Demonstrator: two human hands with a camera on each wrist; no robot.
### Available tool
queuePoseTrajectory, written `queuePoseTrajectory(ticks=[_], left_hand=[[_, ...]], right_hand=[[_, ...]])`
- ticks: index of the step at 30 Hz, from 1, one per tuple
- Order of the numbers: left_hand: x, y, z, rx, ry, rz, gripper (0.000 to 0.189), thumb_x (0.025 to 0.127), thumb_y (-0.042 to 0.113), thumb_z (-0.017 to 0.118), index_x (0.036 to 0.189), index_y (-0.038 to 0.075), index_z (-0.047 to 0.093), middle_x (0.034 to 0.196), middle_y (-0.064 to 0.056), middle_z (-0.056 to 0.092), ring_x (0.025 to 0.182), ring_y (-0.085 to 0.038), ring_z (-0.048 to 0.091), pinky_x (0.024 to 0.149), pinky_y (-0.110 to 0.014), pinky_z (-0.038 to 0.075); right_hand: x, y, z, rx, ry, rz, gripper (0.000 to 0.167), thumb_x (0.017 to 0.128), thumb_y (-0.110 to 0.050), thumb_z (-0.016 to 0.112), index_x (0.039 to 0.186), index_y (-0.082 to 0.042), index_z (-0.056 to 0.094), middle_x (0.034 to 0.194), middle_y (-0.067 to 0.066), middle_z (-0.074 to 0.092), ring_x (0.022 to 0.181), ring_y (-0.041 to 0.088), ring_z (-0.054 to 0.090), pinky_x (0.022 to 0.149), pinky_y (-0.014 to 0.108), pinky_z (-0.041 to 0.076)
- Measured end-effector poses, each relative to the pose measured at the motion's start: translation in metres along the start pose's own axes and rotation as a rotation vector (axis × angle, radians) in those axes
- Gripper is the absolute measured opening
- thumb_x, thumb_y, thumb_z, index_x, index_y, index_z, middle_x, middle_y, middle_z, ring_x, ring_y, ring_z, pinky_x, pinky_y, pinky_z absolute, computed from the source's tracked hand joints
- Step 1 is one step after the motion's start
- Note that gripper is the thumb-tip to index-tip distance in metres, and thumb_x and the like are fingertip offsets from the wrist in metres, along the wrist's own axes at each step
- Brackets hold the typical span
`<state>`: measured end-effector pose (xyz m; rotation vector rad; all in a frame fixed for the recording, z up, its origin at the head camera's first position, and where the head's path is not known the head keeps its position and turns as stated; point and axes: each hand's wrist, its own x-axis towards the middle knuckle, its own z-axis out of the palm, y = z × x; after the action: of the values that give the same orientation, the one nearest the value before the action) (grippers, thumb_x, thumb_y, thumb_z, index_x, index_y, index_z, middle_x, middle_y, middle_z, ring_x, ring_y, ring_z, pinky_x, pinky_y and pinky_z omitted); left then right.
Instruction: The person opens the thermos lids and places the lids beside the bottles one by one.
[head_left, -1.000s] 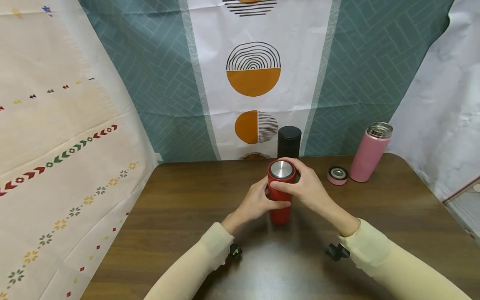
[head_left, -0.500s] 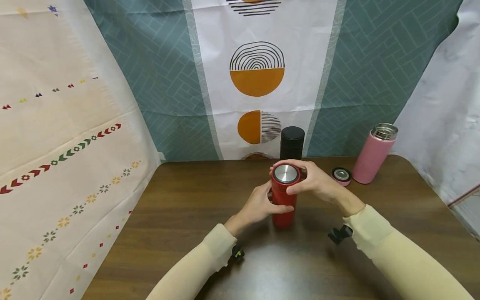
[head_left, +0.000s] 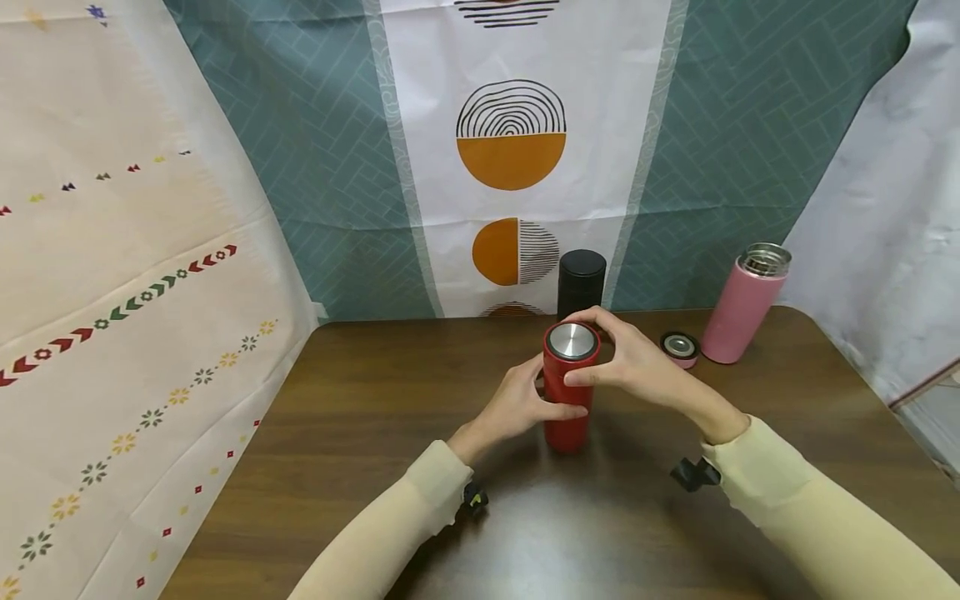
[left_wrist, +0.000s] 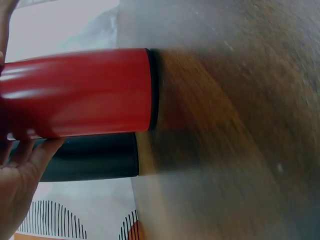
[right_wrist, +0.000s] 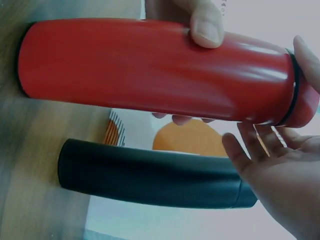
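A red thermos flask [head_left: 567,435] stands upright on the wooden table, in front of a black flask [head_left: 579,287]. My left hand [head_left: 516,402] grips its body from the left, with the thumb across the front. At the top sits the red lid [head_left: 572,340], which has a silver disc. My right hand [head_left: 637,362] reaches round this lid from the right, thumb in front and fingers behind. A dark ring separates the lid [right_wrist: 306,102] from the flask body [right_wrist: 125,65] in the right wrist view. The left wrist view shows the flask's lower end [left_wrist: 100,95] and black base.
A pink flask [head_left: 738,321] with a bare steel mouth stands at the back right. Its pink lid [head_left: 680,346] lies beside it, inner side up. Behind the table [head_left: 390,367] hangs a patterned cloth [head_left: 352,208].
My right hand has turned about the lid: its fingers reached round to the far left half a second ago and are now behind it. The left hand keeps its grip.
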<state>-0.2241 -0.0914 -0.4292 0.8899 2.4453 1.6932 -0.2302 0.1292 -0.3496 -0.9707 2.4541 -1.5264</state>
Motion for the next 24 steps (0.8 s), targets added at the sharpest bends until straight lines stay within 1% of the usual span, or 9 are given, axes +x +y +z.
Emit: queuePoseTrajectory(ticks=[2, 5, 7, 9, 11, 15, 18, 21, 24], left_hand=[[0.000, 0.000, -0.001, -0.006, -0.011, -0.004, 0.063, 0.084, 0.028, 0.088, 0.140, 0.020, 0.059, 0.128, 0.009, 0.067, 0.113, -0.009, 0.065, 0.096, -0.031, 0.056], [0.000, 0.000, -0.001, -0.019, -0.021, -0.014, 0.063, 0.085, 0.028, 0.087, 0.140, 0.020, 0.058, 0.127, 0.009, 0.068, 0.113, -0.009, 0.065, 0.096, -0.031, 0.056], [0.000, -0.001, 0.000, -0.022, -0.015, -0.017, 0.063, 0.084, 0.028, 0.087, 0.140, 0.020, 0.058, 0.126, 0.009, 0.068, 0.113, -0.009, 0.065, 0.096, -0.030, 0.056], [0.000, -0.001, 0.001, -0.024, -0.007, -0.015, 0.063, 0.084, 0.028, 0.088, 0.140, 0.020, 0.058, 0.126, 0.009, 0.068, 0.112, -0.009, 0.065, 0.095, -0.030, 0.057], [0.000, -0.001, 0.002, -0.021, -0.002, -0.013, 0.064, 0.084, 0.028, 0.088, 0.140, 0.020, 0.058, 0.127, 0.009, 0.068, 0.113, -0.009, 0.065, 0.095, -0.030, 0.056], [0.001, -0.001, 0.001, -0.029, -0.006, -0.010, 0.066, 0.085, 0.027, 0.087, 0.143, 0.020, 0.056, 0.131, 0.009, 0.066, 0.117, -0.010, 0.063, 0.097, -0.030, 0.056], [0.000, -0.002, 0.000, -0.034, -0.007, -0.010, 0.067, 0.086, 0.026, 0.086, 0.144, 0.021, 0.055, 0.134, 0.009, 0.064, 0.119, -0.011, 0.062, 0.098, -0.031, 0.055], [0.000, -0.003, 0.000, -0.027, -0.009, -0.014, 0.067, 0.086, 0.028, 0.086, 0.145, 0.022, 0.054, 0.135, 0.009, 0.064, 0.120, -0.010, 0.061, 0.099, -0.031, 0.055], [-0.001, -0.003, 0.001, -0.025, -0.012, -0.021, 0.067, 0.086, 0.028, 0.085, 0.145, 0.022, 0.054, 0.134, 0.009, 0.064, 0.119, -0.010, 0.062, 0.099, -0.031, 0.055]], right_hand=[[0.002, 0.001, -0.003, 0.019, -0.025, -0.007, 0.062, 0.085, -0.024, 0.087, 0.138, -0.020, 0.056, 0.125, 0.000, 0.066, 0.116, 0.023, 0.060, 0.099, 0.047, 0.051], [0.006, 0.004, -0.011, 0.122, -0.129, -0.011, 0.061, 0.089, -0.018, 0.083, 0.143, -0.018, 0.055, 0.131, 0.003, 0.065, 0.122, 0.027, 0.060, 0.103, 0.047, 0.050], [0.008, 0.004, -0.016, 0.196, -0.203, 0.002, 0.065, 0.090, -0.015, 0.080, 0.148, -0.018, 0.053, 0.139, 0.005, 0.061, 0.128, 0.029, 0.057, 0.107, 0.049, 0.048], [0.008, 0.003, -0.018, 0.215, -0.235, 0.013, 0.069, 0.091, -0.016, 0.079, 0.153, -0.020, 0.048, 0.142, 0.006, 0.059, 0.132, 0.030, 0.054, 0.110, 0.053, 0.044], [0.005, -0.001, -0.016, 0.157, -0.198, 0.023, 0.073, 0.090, -0.021, 0.080, 0.154, -0.021, 0.045, 0.142, 0.004, 0.058, 0.131, 0.027, 0.054, 0.110, 0.054, 0.043], [-0.001, -0.010, -0.002, -0.043, -0.013, 0.014, 0.069, 0.085, -0.029, 0.088, 0.142, -0.018, 0.051, 0.132, 0.001, 0.057, 0.122, 0.020, 0.055, 0.106, 0.050, 0.044], [-0.001, -0.013, 0.005, -0.106, 0.063, 0.002, 0.064, 0.083, -0.029, 0.091, 0.134, -0.014, 0.057, 0.127, 0.002, 0.057, 0.118, 0.018, 0.055, 0.104, 0.047, 0.046], [0.000, -0.012, 0.002, -0.089, 0.038, -0.006, 0.062, 0.083, -0.027, 0.090, 0.135, -0.015, 0.059, 0.126, 0.001, 0.058, 0.117, 0.019, 0.056, 0.103, 0.048, 0.047], [0.002, -0.009, -0.004, -0.031, -0.044, -0.012, 0.059, 0.085, -0.026, 0.087, 0.137, -0.020, 0.060, 0.129, 0.000, 0.058, 0.120, 0.021, 0.054, 0.104, 0.051, 0.045]])
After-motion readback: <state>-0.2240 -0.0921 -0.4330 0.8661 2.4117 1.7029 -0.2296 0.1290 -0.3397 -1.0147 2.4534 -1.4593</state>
